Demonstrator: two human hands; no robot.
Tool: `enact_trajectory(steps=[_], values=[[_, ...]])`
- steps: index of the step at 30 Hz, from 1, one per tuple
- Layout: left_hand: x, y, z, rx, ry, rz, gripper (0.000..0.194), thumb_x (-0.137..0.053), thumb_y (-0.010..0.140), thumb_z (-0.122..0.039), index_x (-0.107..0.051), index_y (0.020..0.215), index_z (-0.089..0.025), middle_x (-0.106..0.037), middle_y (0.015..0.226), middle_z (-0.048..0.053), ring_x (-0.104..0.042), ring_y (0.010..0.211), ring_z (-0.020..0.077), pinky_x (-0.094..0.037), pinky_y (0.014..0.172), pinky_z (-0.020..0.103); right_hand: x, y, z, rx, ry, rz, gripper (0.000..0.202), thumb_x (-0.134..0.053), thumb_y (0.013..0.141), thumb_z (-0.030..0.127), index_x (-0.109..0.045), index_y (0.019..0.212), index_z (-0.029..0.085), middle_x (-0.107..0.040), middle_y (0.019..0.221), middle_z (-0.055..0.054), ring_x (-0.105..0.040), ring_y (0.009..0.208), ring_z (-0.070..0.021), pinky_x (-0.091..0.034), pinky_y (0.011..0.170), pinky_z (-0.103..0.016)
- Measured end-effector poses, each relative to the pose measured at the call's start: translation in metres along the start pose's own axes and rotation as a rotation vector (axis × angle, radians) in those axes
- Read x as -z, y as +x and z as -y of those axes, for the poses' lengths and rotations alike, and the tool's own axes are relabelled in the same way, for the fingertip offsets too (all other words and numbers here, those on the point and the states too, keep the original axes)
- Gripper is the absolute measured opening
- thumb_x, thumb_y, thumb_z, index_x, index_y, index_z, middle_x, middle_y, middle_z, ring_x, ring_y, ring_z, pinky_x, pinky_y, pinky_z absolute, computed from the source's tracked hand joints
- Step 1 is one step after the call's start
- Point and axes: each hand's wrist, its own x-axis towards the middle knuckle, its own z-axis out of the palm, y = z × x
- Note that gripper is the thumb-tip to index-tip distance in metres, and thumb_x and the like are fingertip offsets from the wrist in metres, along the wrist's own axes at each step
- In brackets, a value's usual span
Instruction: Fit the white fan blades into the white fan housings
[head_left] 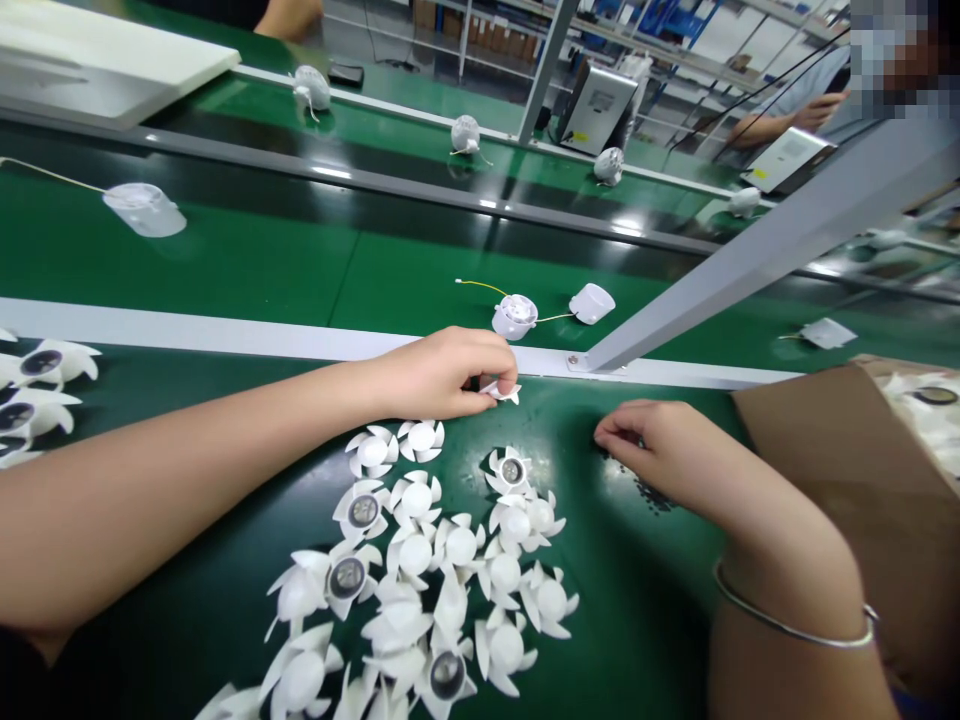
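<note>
My left hand (469,365) is closed in a pinch on a small white fan impeller (511,394), just over the bench near its white edge strip. Only a few blade tips show past the fingers. To its right, my right hand (652,440) has thumb and fingertips pressed together, low over a scatter of tiny dark pieces (654,497). Whatever lies between those fingertips is hidden. Many white fan impellers (415,550) are spread over the green bench below my left hand; some show a dark-ringed hub, like the impeller (512,470) nearest my hands.
White housings with wires (515,315) lie on the green belt (300,270) beyond the edge strip. A slanted grey post (720,270) rises at right, beside a cardboard box (825,450) of white parts. More impellers (45,365) sit at far left. Other people are across the line.
</note>
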Motion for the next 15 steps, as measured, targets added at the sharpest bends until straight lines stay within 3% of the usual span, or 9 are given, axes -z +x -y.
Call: enact_trajectory(steps=[4,9,10,13,15], values=[[-0.002,-0.001,-0.003,-0.071,0.247,-0.015,0.023,-0.048,0.081,-0.002,-0.065,0.083,-0.018,-0.069,0.102,0.005,-0.057,0.103,0.0197,-0.044,0.086,0.029,-0.006,0.000,0.006,0.036,-0.201,-0.053,0.024,-0.054,0.085,0.016,-0.070,0.069,0.024,-0.069,0.074,0.001,-0.060,0.056,-0.0152,-0.044,0.050,-0.029],[-0.002,-0.002,-0.007,-0.096,0.072,0.036,0.015,-0.058,0.080,-0.008,-0.067,0.083,-0.020,-0.069,0.098,0.003,-0.060,0.098,0.0183,-0.046,0.088,0.029,-0.015,0.001,0.027,-0.069,-0.481,-0.075,0.026,-0.053,0.083,0.013,-0.057,0.059,0.021,-0.063,0.067,-0.003,-0.053,0.052,-0.0160,-0.031,0.048,-0.030],[-0.002,-0.002,-0.007,-0.092,0.022,0.018,0.013,-0.062,0.079,-0.012,-0.067,0.088,-0.020,-0.068,0.102,0.004,-0.060,0.100,0.0186,-0.046,0.091,0.030,-0.017,0.002,0.030,-0.090,-0.508,-0.081,0.026,-0.053,0.083,0.013,-0.056,0.058,0.020,-0.062,0.067,-0.003,-0.051,0.051,-0.0157,-0.029,0.048,-0.030],[-0.004,-0.002,-0.005,0.017,-0.040,-0.036,0.039,-0.073,0.078,-0.028,-0.065,0.115,-0.020,-0.062,0.123,0.009,-0.056,0.115,0.0229,-0.043,0.100,0.034,-0.020,0.005,0.031,-0.152,-0.496,-0.084,0.021,-0.057,0.081,0.016,-0.054,0.060,0.020,-0.060,0.066,-0.003,-0.046,0.049,-0.0149,-0.027,0.048,-0.030],[-0.006,-0.002,-0.003,0.103,-0.046,-0.015,0.044,-0.074,0.080,-0.035,-0.063,0.121,-0.020,-0.062,0.125,0.009,-0.055,0.118,0.0239,-0.042,0.101,0.036,-0.020,0.008,0.028,-0.165,-0.439,-0.084,0.019,-0.057,0.080,0.018,-0.053,0.062,0.021,-0.058,0.064,-0.002,-0.045,0.050,-0.0149,-0.027,0.049,-0.029]])
